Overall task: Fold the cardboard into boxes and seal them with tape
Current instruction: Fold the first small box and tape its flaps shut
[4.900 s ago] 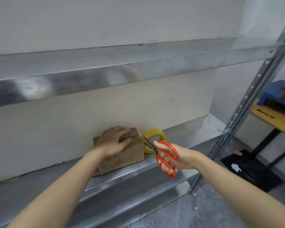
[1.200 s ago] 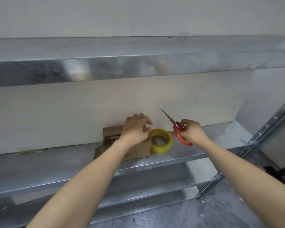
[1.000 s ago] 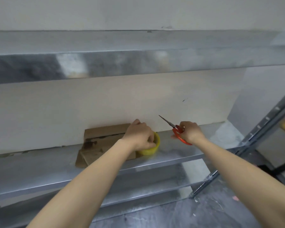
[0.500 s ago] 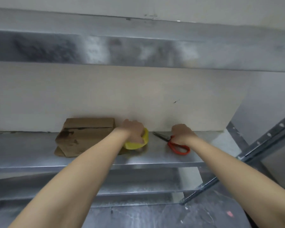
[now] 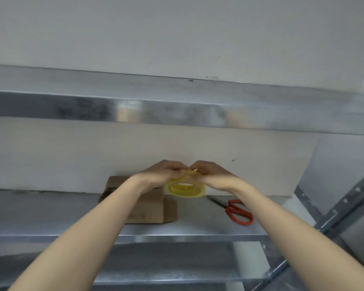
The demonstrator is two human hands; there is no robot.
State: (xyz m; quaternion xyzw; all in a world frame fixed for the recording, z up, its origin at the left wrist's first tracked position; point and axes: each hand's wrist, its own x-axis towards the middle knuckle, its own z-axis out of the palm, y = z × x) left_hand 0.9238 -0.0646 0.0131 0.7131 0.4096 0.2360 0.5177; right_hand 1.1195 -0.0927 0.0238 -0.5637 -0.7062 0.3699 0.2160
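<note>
Gleaming metal shelf (image 5: 51, 211), box (image 5: 151, 206), pale wall (image 5: 177, 34)

I'm standing in a storeroom, I'd say: bare galvanised steel shelving (image 5: 177, 106) runs across at 12 o'clock and 6 o'clock, a perforated upright (image 5: 345, 201) rises at 4 o'clock (bolt-together racking), plain white wall (image 5: 177, 34) behind.

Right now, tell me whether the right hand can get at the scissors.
Probably yes, once freed: the scissors lie uncovered on the shelf just right of the right hand, nothing between. But both it and the left hand hold the tape roll.
</note>
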